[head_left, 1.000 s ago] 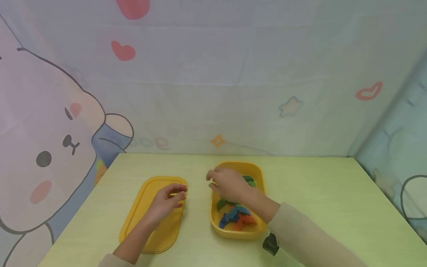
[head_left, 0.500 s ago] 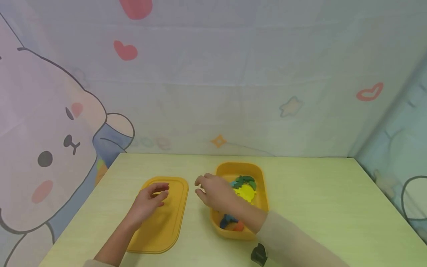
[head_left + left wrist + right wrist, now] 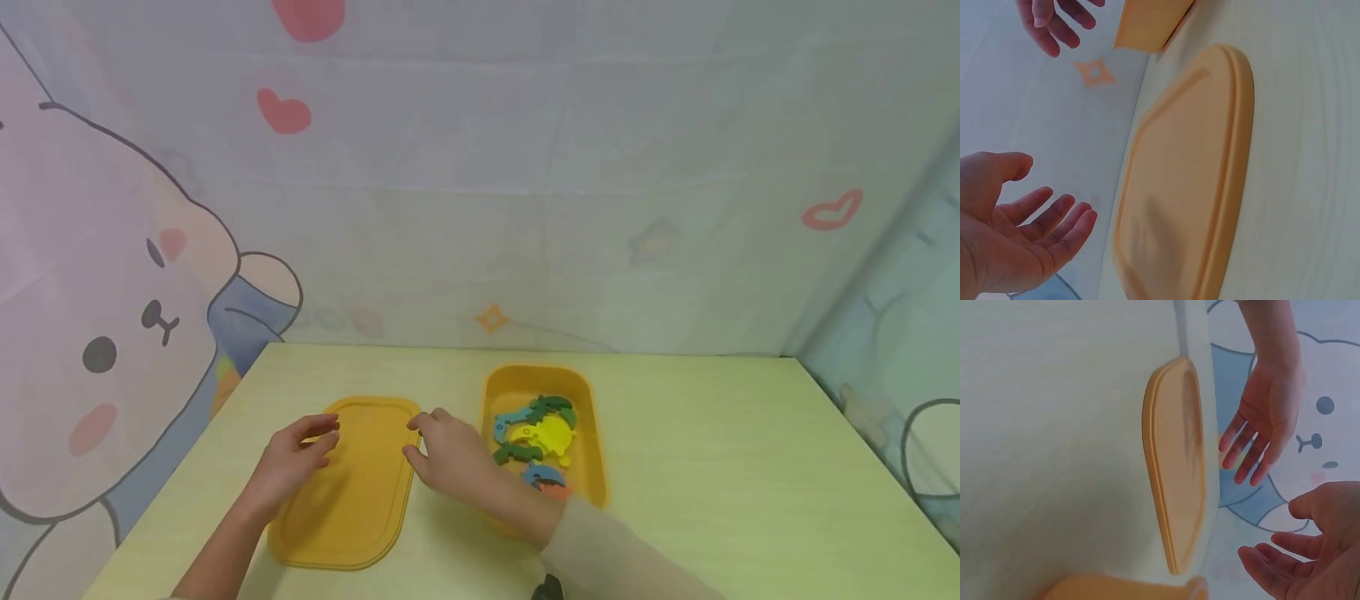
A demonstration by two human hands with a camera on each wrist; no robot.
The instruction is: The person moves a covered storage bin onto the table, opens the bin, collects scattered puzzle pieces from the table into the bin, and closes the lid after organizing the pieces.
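Note:
My left hand (image 3: pixel 288 467) hovers over the left side of a yellow lid (image 3: pixel 367 500) that lies flat on the table. Its fingers are relaxed and hold nothing, as the left wrist view also shows. Between the lid and a yellow box (image 3: pixel 597 442) my right hand (image 3: pixel 453 454) hangs in the air, fingers loosely bent and nothing in them. Inside the box are flat animal-shaped pieces: a yellow one (image 3: pixel 555 435), a green one (image 3: pixel 517 452), a light blue one (image 3: pixel 501 427) and others. The right forearm hides the box's near left corner.
The pale table (image 3: pixel 712 467) stretches to the right of the box. A printed cloth (image 3: pixel 562 208) with a cartoon animal, hearts and stars hangs behind it. A small black object (image 3: pixel 549 588) shows beneath the right sleeve.
Both hands have moved left. My right hand has left the space over the box, uncovering the pieces inside, while my left hand has shifted toward the lid's left edge. Lid and box stay put.

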